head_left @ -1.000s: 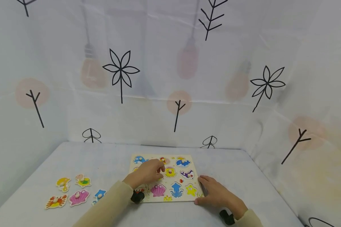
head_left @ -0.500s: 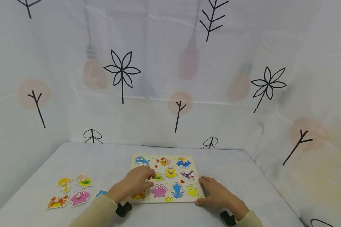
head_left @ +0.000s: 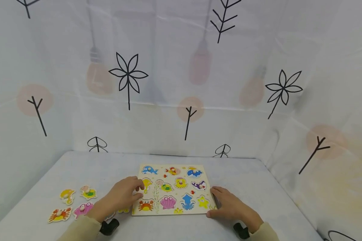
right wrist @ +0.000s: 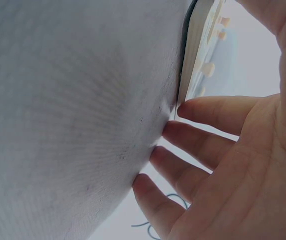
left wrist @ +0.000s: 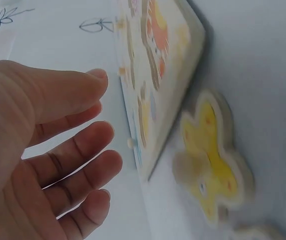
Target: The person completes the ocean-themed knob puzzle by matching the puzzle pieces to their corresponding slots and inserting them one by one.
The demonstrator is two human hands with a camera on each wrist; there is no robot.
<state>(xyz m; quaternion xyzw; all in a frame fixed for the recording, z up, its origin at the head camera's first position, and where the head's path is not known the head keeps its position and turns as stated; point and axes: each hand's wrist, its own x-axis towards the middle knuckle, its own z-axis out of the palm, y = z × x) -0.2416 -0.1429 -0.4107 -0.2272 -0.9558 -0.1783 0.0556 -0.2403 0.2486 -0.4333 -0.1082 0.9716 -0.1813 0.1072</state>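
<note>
My left hand (head_left: 123,194) hovers, fingers loosely bent and holding nothing, by the left edge of a wooden sea-animal puzzle board (head_left: 179,192). In the left wrist view a loose yellow starfish piece (left wrist: 215,150) with a knob lies near the board's corner, below that hand (left wrist: 62,150). My right hand (head_left: 230,206) is at the board's right edge, thumb by the front corner. The right wrist view has its straight fingers (right wrist: 203,140) touching the table, the index fingertip against the board's side. Knobbed pieces, such as the octopus (head_left: 181,182), sit along the board's back and middle.
Loose pieces lie left of the board: a seahorse (head_left: 67,195), a turtle (head_left: 88,192), a crab (head_left: 59,215) and a pink shell (head_left: 82,209). My left forearm partly covers others. A patterned cloth (head_left: 156,127) hangs behind the white table (head_left: 235,174).
My left hand has drawn back leftward from over the middle of the board to its left edge, uncovering the turtle, seahorse and crab pictures. My right hand has stayed put.
</note>
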